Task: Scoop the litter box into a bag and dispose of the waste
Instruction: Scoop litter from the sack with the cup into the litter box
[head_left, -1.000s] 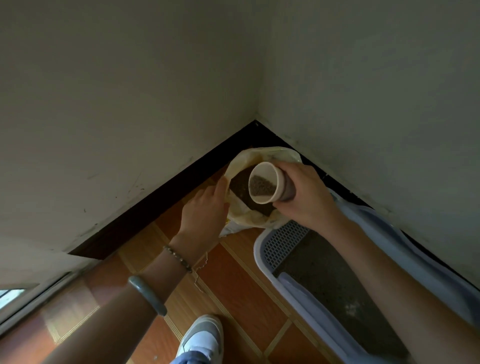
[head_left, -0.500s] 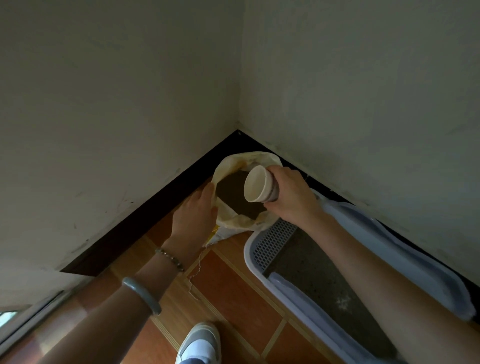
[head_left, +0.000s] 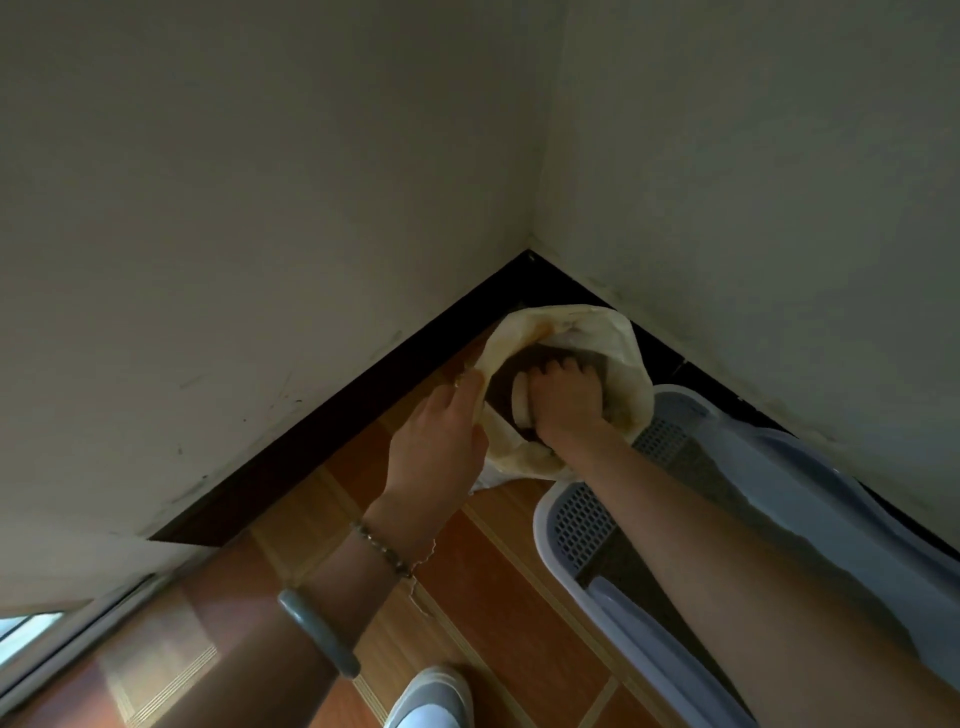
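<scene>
The task is judged to be in its middle phase, with transfer of litter into the bag under way and disposal not yet begun. The cream plastic bag (head_left: 626, 353) stands on the tiled floor (head_left: 519, 582) in the corner where the two walls meet, against the dark skirting board (head_left: 332, 426), and its mouth is held open. The left hand (head_left: 436, 441) is closed on the near left edge of the bag's rim, the plastic being pinched between thumb and fingers. The right hand (head_left: 566, 400) is lowered inside the bag's mouth and is wrapped around a pale cup (head_left: 520, 404), which serves as the scoop; the cup is tipped on its side with its opening toward the left. Dark material is seen inside the bag below the cup, probably litter already deposited, though the interior is too dim for this to be confirmed. The litter box (head_left: 831, 499), a pale blue tray with a perforated grid at its near end, lies just beside the bag along the right-hand wall, and dark litter remains across its floor. Further scooping is therefore judged to be required, after which the bag must be closed, lifted from the corner and carried to disposal. A grey shoe (head_left: 431, 696) is visible at the lower edge of the view.
</scene>
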